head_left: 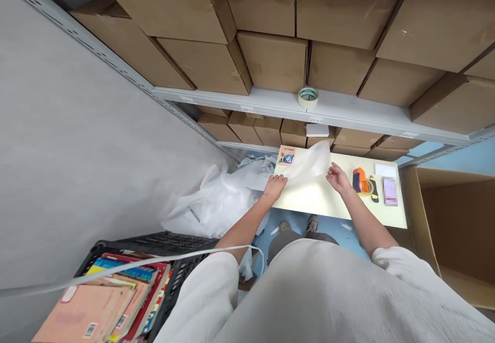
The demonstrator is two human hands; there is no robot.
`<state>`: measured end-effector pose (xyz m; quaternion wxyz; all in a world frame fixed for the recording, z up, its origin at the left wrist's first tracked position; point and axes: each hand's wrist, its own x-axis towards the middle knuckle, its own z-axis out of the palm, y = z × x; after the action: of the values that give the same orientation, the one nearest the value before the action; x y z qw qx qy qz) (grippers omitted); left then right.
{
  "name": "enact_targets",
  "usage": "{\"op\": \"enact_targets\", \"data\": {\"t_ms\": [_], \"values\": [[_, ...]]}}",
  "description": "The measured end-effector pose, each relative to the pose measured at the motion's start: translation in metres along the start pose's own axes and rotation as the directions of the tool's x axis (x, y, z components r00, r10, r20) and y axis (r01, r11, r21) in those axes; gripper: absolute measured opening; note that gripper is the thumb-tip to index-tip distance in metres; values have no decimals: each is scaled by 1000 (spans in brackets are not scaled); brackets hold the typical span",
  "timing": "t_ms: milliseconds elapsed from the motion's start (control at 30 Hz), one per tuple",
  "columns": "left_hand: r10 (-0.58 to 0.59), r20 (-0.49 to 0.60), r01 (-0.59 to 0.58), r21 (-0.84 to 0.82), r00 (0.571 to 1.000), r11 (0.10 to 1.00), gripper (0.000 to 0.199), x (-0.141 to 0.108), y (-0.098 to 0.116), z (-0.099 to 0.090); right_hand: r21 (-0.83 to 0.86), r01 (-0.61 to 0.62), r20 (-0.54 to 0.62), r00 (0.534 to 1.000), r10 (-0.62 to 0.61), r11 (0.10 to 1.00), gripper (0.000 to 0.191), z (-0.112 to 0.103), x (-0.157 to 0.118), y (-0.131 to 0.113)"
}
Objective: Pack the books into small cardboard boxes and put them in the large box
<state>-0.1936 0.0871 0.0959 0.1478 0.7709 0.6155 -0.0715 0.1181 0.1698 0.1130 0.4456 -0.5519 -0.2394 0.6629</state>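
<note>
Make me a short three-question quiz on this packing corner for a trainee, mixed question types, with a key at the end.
1. What is the left hand touching on the table?
2. True or false: books are stacked in the black crate.
3. Where does the cream tape roll sit? A, on the floor; B, in the crate; C, on the grey shelf.

Key:
1. A thin white sheet.
2. True.
3. C.
</note>
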Motion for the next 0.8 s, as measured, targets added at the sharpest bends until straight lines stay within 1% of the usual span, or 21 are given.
{"op": "enact_targets", "data": {"t_ms": [33,100,133,167,233,333,400,433,500,600,733,800], "values": [[-5,13,5,2,1000,1000,37,0,-2,3,-62,4,-38,999,-7,998,35,-2,3,4],[-12,44,12,10,999,1000,36,-2,-7,9,-249,34,-88,994,-58,968,37,-7,7,15],[-19,63,18,14,998,1000,35,-2,-10,12,-366,59,-87,991,-98,929,37,-9,8,23],[-26,81,25,17,996,1000,35,-3,-14,16,-485,86,-69,988,-136,870,36,-10,9,31],[-31,109,28,24,994,999,37,-3,-20,22,-689,135,3,983,-183,712,38,-12,9,48],[-6,127,2,34,992,999,39,-3,-26,27,-895,178,116,979,-170,410,50,-13,8,71],[31,124,-34,23,992,999,34,-2,-27,29,-959,192,168,978,-124,210,60,-13,8,83],[49,118,-50,5,992,999,32,-1,-26,30,-972,198,187,978,-93,127,64,-12,8,87],[73,106,-68,-48,992,997,34,4,-21,31,-976,216,215,976,-36,11,68,-12,10,94],[70,132,-53,-128,989,990,44,14,-11,37,-965,250,248,968,33,-79,66,-12,14,101],[32,158,-5,-168,987,986,30,28,5,52,-954,263,244,960,139,-146,68,-19,14,109],[8,168,23,-181,986,983,36,32,12,61,-948,267,236,955,179,-174,70,-24,11,113]]}}
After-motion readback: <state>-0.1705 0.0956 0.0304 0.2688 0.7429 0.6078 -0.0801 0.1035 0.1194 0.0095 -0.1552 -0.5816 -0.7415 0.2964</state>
